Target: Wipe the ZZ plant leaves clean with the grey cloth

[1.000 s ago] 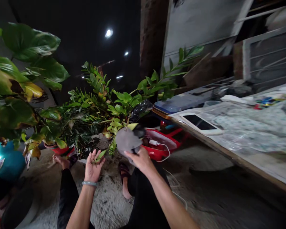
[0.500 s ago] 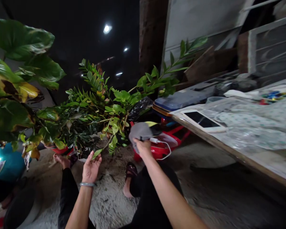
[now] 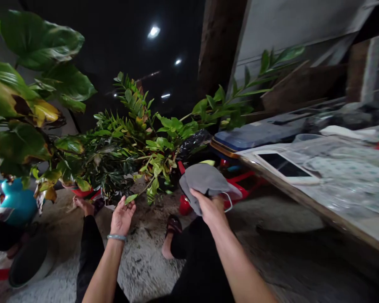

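Note:
My left hand [image 3: 122,219], with a pale bangle on the wrist, has its palm turned up and holds a green leaf [image 3: 132,199] by its fingers. That leaf is at the end of a low stem of the leafy plant [image 3: 159,164]. My right hand [image 3: 211,209] grips a grey cloth [image 3: 205,181], thumb on top and the other fingers mostly hidden beneath. The cloth hangs folded over in front of a red plastic stool [image 3: 243,185]. A white cable [image 3: 229,203] loops out beside the cloth.
To the right, a table [image 3: 281,193] carries a white tablet [image 3: 286,166] and plastic-covered cloth. Large leaves [image 3: 22,139] hang at the left, above a turquoise pot [image 3: 19,202]. A dark round tub [image 3: 30,261] stands at lower left, near another person's leg.
My right hand has moved a little right, and the grey cloth now shows broader and covers more of the stool. My left hand stays at the leaf. The view has turned slightly left.

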Demonstrator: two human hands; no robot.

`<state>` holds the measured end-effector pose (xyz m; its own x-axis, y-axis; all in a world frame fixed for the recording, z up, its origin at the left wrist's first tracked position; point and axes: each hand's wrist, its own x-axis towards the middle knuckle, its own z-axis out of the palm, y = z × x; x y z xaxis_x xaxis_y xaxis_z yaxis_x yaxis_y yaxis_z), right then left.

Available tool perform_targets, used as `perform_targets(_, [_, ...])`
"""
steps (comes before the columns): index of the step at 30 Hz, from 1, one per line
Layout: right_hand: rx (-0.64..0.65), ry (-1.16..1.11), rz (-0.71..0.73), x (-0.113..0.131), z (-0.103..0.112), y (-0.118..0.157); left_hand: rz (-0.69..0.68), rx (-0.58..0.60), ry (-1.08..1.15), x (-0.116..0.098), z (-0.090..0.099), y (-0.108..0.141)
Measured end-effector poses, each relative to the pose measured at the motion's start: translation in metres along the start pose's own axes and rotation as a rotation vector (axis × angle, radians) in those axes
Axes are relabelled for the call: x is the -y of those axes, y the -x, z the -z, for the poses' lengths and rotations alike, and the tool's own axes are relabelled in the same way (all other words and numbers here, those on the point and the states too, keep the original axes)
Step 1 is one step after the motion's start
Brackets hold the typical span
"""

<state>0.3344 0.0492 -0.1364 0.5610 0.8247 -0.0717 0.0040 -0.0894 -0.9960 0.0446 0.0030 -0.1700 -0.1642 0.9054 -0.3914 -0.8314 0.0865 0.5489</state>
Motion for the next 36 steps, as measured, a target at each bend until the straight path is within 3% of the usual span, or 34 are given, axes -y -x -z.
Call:
perform_targets(2, [0.035,0.058,0.000,0.008,-0.023,0.013,-0.001,-0.022,-0.001,0.000,0.003,0.000])
perform_targets(3, [0.147,0.102,-0.001,0.009,-0.033,0.028,-0.006,-0.033,-0.002,-0.001,0.005,-0.001])
perform_targets(5, [0.510,0.155,0.054,0.006,-0.044,0.068,-0.026,-0.064,0.007,-0.003,0.011,-0.004])
perform_targets(7, [0.825,0.158,0.086,-0.004,-0.039,0.106,-0.039,-0.092,0.029,-0.005,0.017,-0.007])
perform_targets(9, [0.953,0.115,0.065,-0.017,-0.023,0.125,-0.040,-0.092,0.049,-0.005,0.021,-0.011])
perform_targets(11, [0.888,0.083,0.015,-0.026,-0.003,0.118,-0.044,-0.066,0.059,-0.004,0.025,-0.012])
perform_targets(13, [0.667,0.103,-0.033,-0.026,0.009,0.093,-0.052,-0.031,0.065,0.000,0.026,-0.010])
perform_targets(15, [0.404,0.155,-0.023,-0.017,0.008,0.067,-0.043,0.002,0.065,0.004,0.027,-0.006])
perform_targets(17, [0.275,0.208,0.041,-0.005,-0.006,0.056,-0.026,0.030,0.059,0.007,0.028,-0.002])
perform_targets(19, [0.360,0.248,0.099,0.004,-0.026,0.067,-0.018,0.038,0.054,0.006,0.030,0.001])
perform_targets(21, [0.577,0.282,0.119,0.003,-0.040,0.095,-0.038,0.024,0.063,0.001,0.033,0.004])
perform_targets(23, [0.786,0.291,0.123,-0.006,-0.045,0.126,-0.069,-0.013,0.080,-0.005,0.038,0.005])
perform_targets(25, [0.889,0.300,0.108,-0.020,-0.042,0.149,-0.078,-0.046,0.095,-0.011,0.044,0.004])
perform_targets(31, [0.867,0.321,-0.003,-0.042,-0.023,0.152,-0.074,-0.111,0.126,-0.018,0.059,-0.003])
perform_targets(36, [0.778,0.308,-0.036,-0.045,-0.010,0.150,-0.080,-0.304,0.147,-0.038,0.072,-0.016])
